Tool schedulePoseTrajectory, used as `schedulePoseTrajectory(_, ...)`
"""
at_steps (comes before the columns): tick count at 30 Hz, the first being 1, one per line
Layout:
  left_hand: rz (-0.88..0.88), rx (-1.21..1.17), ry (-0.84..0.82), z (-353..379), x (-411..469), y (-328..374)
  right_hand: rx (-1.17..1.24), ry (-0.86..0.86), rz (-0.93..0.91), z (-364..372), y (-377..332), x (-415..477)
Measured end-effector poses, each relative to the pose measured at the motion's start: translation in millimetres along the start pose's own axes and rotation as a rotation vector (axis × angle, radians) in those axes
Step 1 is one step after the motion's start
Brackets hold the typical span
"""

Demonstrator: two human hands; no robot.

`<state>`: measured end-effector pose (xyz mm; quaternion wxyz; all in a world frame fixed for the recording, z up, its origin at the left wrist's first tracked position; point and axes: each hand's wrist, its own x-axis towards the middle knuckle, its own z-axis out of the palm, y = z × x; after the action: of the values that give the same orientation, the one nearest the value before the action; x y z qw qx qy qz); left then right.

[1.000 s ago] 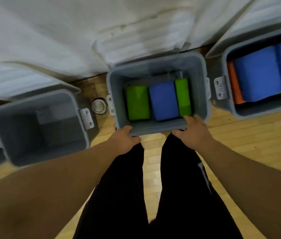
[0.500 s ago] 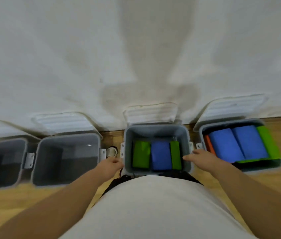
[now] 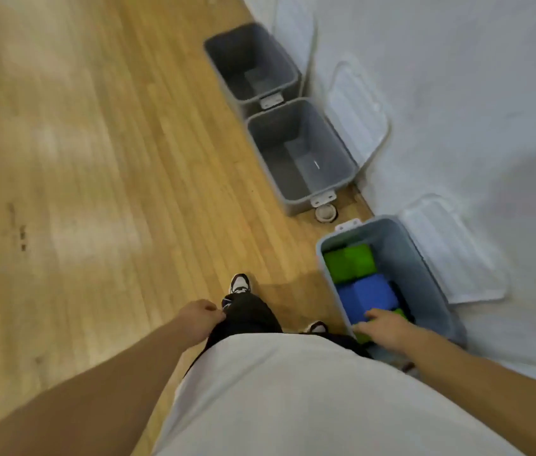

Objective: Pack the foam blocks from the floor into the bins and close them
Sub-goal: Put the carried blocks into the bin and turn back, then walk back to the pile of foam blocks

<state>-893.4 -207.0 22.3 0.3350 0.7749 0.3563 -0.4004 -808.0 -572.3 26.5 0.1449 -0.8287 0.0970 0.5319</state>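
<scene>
grey bin (image 3: 408,258), 4 o'clock, holds foam blocks (image 3: 365,296). your right hand (image 3: 385,327) slack above, left hand (image 3: 199,319) empty. wrist could snag rim, tipping it.

Place: bare indoor hall, of the gym or studio kind; cannot tell which
Floor: pale strip-wood boards (image 3: 112,159), glossy; 7 to 12 o'clock
Wall: plain white wall (image 3: 474,77); 1 to 4 o'clock
Storage: grey plastic bins (image 3: 299,153) in a row along the wall's foot; lids (image 3: 355,110) leaning open against it
</scene>
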Motion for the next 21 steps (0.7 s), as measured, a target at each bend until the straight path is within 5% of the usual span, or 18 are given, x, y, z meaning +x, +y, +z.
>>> schedulePoseTrajectory(5,-0.354,-0.409,0.041,6.5,-39.1,-174.5,-0.374,-0.122,-0.227,40.2,-147.0,-16.9)
schedulePoseTrajectory(13,-0.612,-0.828,0.015,21.7,-88.9,-379.6,-0.682,-0.19,-0.315,185.2,-346.3,-31.6)
schedulePoseTrajectory(21,-0.533,-0.813,-0.063,-47.2,-80.7,-484.5,-0.806,-0.136,-0.317,280.2,-493.8,-53.2)
